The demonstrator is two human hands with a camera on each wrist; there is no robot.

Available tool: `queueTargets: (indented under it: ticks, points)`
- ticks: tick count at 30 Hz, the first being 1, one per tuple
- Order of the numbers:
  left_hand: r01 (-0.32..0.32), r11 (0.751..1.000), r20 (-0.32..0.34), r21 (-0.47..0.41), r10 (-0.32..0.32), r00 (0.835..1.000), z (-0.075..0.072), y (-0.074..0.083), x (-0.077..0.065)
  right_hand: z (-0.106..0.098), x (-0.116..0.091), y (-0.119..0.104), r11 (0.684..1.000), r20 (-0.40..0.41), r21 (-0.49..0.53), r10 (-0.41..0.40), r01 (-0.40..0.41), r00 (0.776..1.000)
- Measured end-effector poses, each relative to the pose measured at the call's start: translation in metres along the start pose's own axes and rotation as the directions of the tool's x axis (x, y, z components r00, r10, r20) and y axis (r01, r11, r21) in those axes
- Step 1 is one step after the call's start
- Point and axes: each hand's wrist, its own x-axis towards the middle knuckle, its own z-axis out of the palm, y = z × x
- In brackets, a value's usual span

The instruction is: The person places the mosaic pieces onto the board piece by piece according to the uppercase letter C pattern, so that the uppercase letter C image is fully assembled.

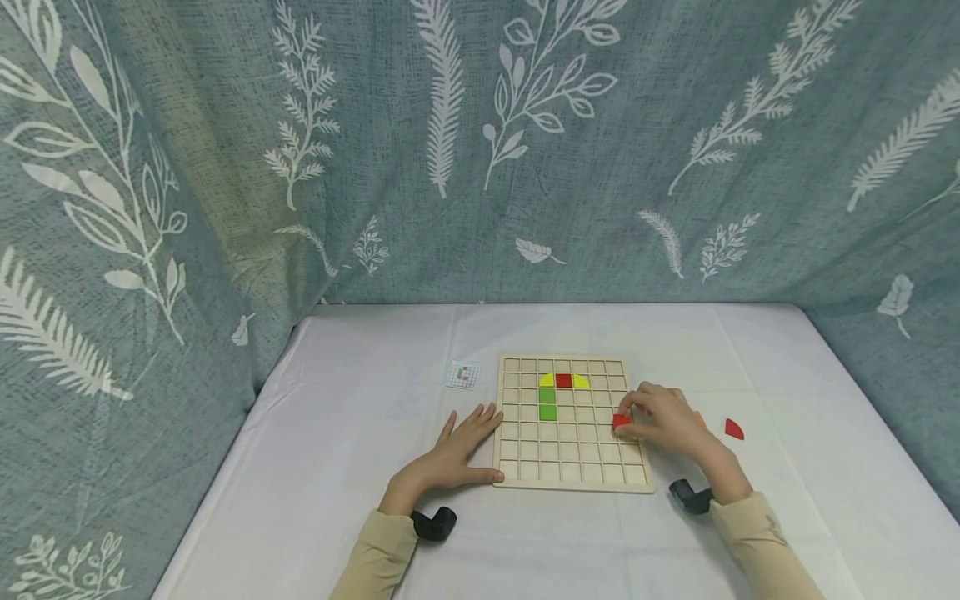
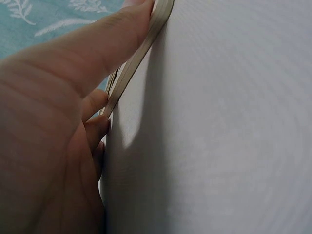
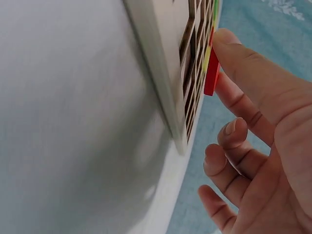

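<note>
A square wooden grid board [image 1: 574, 472] lies on the white table. In its upper part sit two yellow quarter-round tiles [image 1: 581, 382] with a red square tile [image 1: 563, 381] between them, and two green square tiles [image 1: 547, 403] run down below the left yellow one. My right hand [image 1: 663, 421] pinches a red tile [image 3: 211, 73] between thumb and index finger, over the board's right side; its other fingers curl loosely. At the board's left edge, my left hand [image 1: 459, 450] rests with fingers spread, its thumb and fingertips touching the wooden rim [image 2: 127, 73].
Right of the board lie a red quarter-round tile [image 1: 734, 429] and an orange tile [image 1: 700, 419], mostly hidden by the right hand. A small printed pattern card [image 1: 462, 374] lies left of the board. Patterned curtain [image 1: 480, 233] hangs behind the table.
</note>
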Motion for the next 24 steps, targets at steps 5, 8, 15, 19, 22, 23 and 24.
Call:
queueTargets:
  ticks: [5,8,15,19,22,23,24]
  points:
    - [0.005,1.0,0.002,0.005,-0.005,1.0,0.001,0.0,0.0,0.005,0.005,-0.006,1.0,-0.002,0.004,-0.021,0.021,1.0]
    - [0.005,1.0,0.002,0.006,-0.006,1.0,0.001,-0.001,0.0,0.006,0.007,-0.009,1.0,-0.001,-0.001,-0.03,0.03,1.0]
    - [0.008,1.0,0.008,0.006,-0.008,1.0,0.002,-0.001,0.0,0.01,0.009,-0.015,0.999,0.003,0.002,-0.044,0.044,0.999]
    - [0.014,1.0,0.01,0.003,-0.014,1.0,0.001,0.001,0.0,0.013,0.011,-0.018,0.998,0.003,0.011,-0.068,0.068,0.998]
    - [0.016,1.0,0.007,-0.006,-0.016,1.0,0.001,0.002,0.0,0.013,0.013,-0.021,0.996,0.001,0.013,-0.084,0.084,0.996]
    - [0.016,1.0,0.007,-0.009,-0.015,1.0,0.001,0.002,0.0,0.013,0.014,-0.023,0.996,0.0,0.013,-0.087,0.087,0.996]
    - [0.014,1.0,0.005,-0.012,-0.014,1.0,0.0,0.002,0.0,0.013,0.015,-0.024,0.996,0.0,0.016,-0.091,0.091,0.996]
